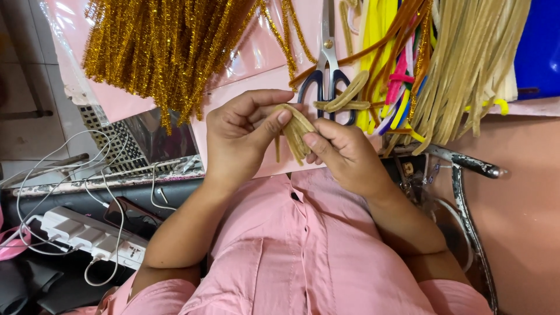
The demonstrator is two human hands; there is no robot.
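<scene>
left hand [242,131] pinches top of tan pipe-cleaner bundle [295,131], steadying the folded loops | right hand [344,153] closed on its lower end | bundle held mid-air near chest, above pink surface [245,87] | scissors [328,76], gold tinsel stems [157,46] lie far

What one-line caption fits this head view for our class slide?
Both hands, left hand and right hand, pinch a folded beige pipe cleaner bundle near scissors.
</scene>
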